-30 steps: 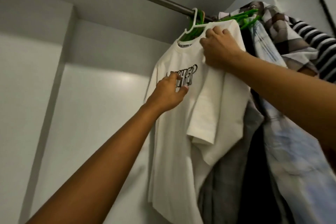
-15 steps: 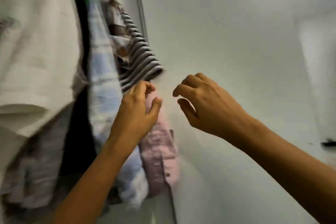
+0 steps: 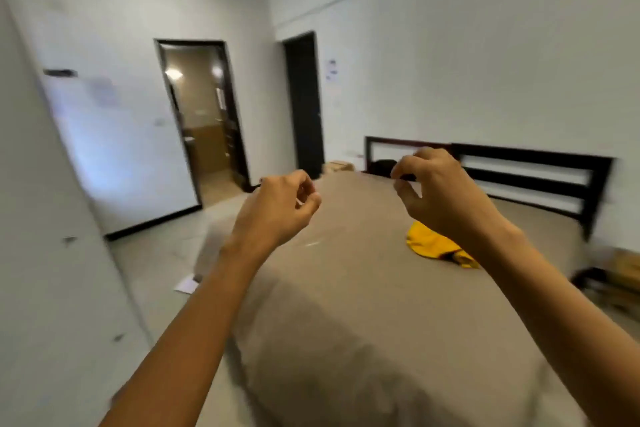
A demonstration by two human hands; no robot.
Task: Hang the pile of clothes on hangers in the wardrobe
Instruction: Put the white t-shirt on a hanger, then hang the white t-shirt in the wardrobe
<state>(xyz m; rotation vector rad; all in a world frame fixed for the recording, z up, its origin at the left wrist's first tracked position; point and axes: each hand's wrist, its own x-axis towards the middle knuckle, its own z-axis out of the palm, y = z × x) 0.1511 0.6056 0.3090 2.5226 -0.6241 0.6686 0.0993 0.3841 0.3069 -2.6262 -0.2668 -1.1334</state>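
A yellow garment (image 3: 437, 247) lies crumpled on the brown bed (image 3: 346, 305), partly hidden behind my right forearm. My left hand (image 3: 277, 208) hangs in the air above the bed's near left part, fingers loosely curled and holding nothing. My right hand (image 3: 440, 191) is raised above the bed's middle, just over the yellow garment, fingers also loosely curled and empty. Both hands are apart from the garment. The wardrobe and its hangers are out of view. A thin pale streak (image 3: 313, 244) lies on the bed near my left wrist; I cannot tell what it is.
A white wardrobe door (image 3: 52, 253) stands at the left edge. Beyond the bed are a lit doorway (image 3: 202, 118) and a dark door (image 3: 304, 100). A dark headboard (image 3: 519, 173) runs along the right wall. A paper (image 3: 187, 285) lies on the floor; boxes (image 3: 623, 267) sit at far right.
My view has swung from the wardrobe's hanging clothes to the bed. Both hands let go of the white T-shirt and its hanger and now hang empty over the bed.
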